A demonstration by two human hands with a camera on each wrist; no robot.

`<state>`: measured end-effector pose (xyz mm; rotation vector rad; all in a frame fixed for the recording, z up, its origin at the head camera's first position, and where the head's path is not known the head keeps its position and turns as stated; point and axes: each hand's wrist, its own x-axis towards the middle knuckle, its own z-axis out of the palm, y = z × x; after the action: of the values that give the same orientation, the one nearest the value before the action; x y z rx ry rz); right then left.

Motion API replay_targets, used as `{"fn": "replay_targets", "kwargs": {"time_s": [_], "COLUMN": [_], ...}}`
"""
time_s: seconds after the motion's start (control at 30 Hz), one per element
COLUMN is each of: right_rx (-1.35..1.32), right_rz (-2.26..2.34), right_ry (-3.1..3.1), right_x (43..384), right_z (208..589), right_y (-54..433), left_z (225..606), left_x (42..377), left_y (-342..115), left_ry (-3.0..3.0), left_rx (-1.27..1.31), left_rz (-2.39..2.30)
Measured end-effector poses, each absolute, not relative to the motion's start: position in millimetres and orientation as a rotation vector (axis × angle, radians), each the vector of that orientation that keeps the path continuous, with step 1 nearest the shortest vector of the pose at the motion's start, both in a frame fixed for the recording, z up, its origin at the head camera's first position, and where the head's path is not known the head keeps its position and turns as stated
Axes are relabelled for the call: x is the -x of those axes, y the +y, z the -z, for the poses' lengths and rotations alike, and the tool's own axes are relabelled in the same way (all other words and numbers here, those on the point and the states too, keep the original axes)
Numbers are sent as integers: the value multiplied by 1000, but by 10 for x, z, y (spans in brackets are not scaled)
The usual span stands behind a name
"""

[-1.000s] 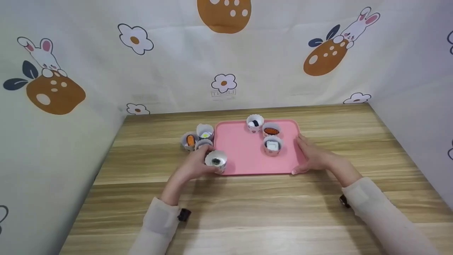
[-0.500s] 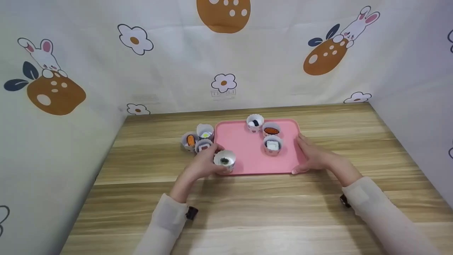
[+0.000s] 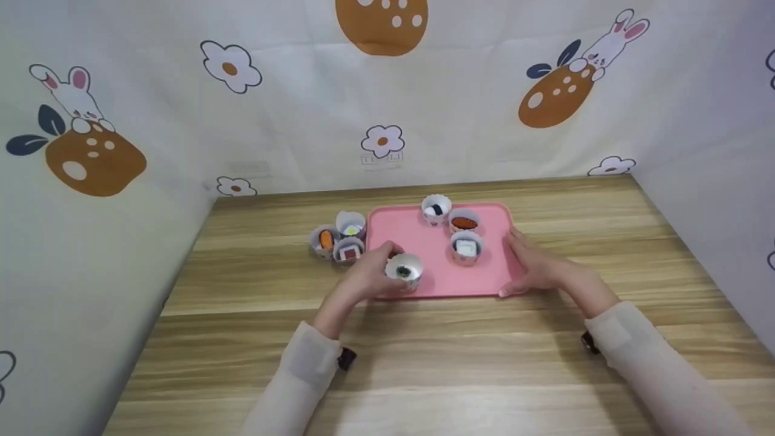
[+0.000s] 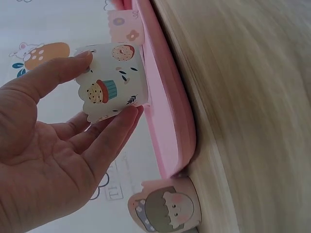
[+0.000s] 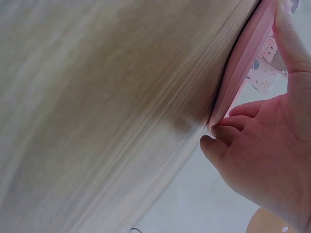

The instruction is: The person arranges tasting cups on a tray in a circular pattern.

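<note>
My left hand (image 3: 369, 272) holds a paper cupcake cup (image 4: 114, 77) by its side, thumb against one wall and fingers round the other. Inside the cup (image 3: 414, 263) lies a small piece with a dark top. The cup overlaps the front left part of the pink tray (image 3: 436, 287) in the head view. At the tray's right end my right hand (image 3: 539, 266) grips the edge, its thumb at the front corner and fingers along the right side. Three cups stand on the tray, holding a black-banded white piece (image 3: 433, 211), an orange-red piece (image 3: 464, 224) and a white block (image 3: 466, 248).
Left of the tray, three more cups huddle on the wooden table (image 3: 254, 260). They contain an orange piece (image 3: 326, 240), a white piece with a yellow spot (image 3: 352, 230) and a reddish-brown and white piece (image 3: 349, 252). A printed cloth (image 3: 303, 121) hangs behind the table.
My left hand has carried its cup rightward from the tray's left edge over the tray, uncovering the cup with the reddish-brown piece. My right hand and the tray keep their place.
</note>
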<state>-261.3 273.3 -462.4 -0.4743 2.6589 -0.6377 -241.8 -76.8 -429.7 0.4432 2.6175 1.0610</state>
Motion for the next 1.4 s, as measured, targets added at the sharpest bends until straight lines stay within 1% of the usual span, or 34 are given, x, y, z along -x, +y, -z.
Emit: {"fn": "replay_targets", "kwargs": {"time_s": [0.17, 0.47, 0.97, 1.4], "right_rx": [474, 465, 468, 463], "right_rz": [636, 645, 649, 606], "right_ry": [2658, 2655, 2650, 2657], "right_x": [2612, 2617, 2619, 2609], "right_z": [4625, 4620, 4632, 4626], "right_y": [2734, 2734, 2746, 2743], "left_z": [4303, 4357, 4424, 4464], "left_x": [2438, 2480, 2532, 2563], "left_y": [-654, -479, -232, -70], "left_ry": [2597, 2590, 2522, 2526], "left_rx": [-418, -495, -396, -404], "left_rz": [-1045, -1042, -1102, -1086]}}
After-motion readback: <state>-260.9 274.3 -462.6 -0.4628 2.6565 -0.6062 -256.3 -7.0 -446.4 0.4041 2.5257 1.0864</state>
